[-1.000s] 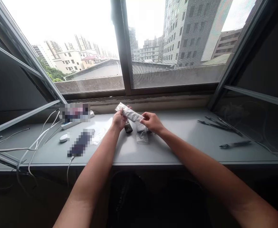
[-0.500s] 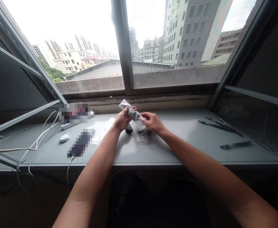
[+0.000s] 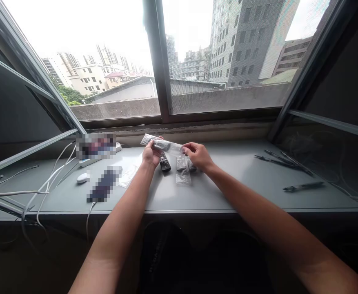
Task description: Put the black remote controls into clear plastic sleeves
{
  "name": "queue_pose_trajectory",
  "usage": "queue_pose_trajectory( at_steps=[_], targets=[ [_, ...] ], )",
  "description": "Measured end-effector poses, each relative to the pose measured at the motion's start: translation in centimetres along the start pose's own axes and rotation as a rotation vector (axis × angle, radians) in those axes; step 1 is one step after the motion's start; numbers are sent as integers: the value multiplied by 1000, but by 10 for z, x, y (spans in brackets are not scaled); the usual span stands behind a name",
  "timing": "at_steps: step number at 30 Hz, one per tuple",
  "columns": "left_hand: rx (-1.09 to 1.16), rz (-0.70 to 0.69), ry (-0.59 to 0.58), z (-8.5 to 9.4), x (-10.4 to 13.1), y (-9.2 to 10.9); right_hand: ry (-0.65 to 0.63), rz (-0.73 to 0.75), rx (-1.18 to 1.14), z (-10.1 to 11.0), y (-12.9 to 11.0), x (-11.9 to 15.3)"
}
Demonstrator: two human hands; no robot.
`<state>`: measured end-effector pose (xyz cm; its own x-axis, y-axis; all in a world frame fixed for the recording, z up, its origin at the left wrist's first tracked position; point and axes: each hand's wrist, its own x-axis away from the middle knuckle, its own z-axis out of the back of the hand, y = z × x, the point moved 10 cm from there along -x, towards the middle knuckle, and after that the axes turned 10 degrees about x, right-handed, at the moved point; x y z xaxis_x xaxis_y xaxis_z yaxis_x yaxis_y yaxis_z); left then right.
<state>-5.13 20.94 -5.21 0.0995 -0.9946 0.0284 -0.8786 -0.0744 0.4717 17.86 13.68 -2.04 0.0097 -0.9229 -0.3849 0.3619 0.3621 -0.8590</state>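
Observation:
My left hand (image 3: 152, 156) is closed around a dark remote control in a clear plastic bag (image 3: 164, 144), held above the desk. My right hand (image 3: 199, 157) pinches the loose right end of that bag between thumb and fingers. Below them, a bare black remote control (image 3: 165, 163) lies on the desk, its upper end partly covered by my left hand. Another remote control in a clear bag (image 3: 181, 164) rests to its right, the bag's slack end toward me. A further dark item beside it is mostly hidden by my right hand.
Clear plastic film (image 3: 129, 174) lies on the grey desk (image 3: 240, 183) left of my left forearm. Farther left are a blurred phone-like item (image 3: 104, 184) on a cable, a white rounded object (image 3: 82, 178) and a power strip (image 3: 90, 161). Several pens (image 3: 304, 187) lie at the right.
The bagged remote control has swung to a flatter angle as my left hand moved left. More of the bag now stretches between my hands, and more of the black remote control below shows.

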Motion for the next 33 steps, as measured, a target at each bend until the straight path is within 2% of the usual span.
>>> queue_pose_trajectory(
  at_steps=[4, 12, 24, 28, 33],
  targets=[
    [-21, -28, 25, 1, 1, 1, 40, -35, -1, 8, 3, -2],
    [-165, 129, -324, -43, 27, -33, -194, 21, 235, -16, -5, 4],
    [-173, 84, -492, -60, 43, -30, -306, -22, 215, -30, 8, 7],
    [-236, 65, -463, -53, 35, -28, -270, -6, 158, -27, 5, 6],
    [-350, 67, -294, -30, 15, -28, -215, 98, 107, -24, -8, 6]
  ],
)
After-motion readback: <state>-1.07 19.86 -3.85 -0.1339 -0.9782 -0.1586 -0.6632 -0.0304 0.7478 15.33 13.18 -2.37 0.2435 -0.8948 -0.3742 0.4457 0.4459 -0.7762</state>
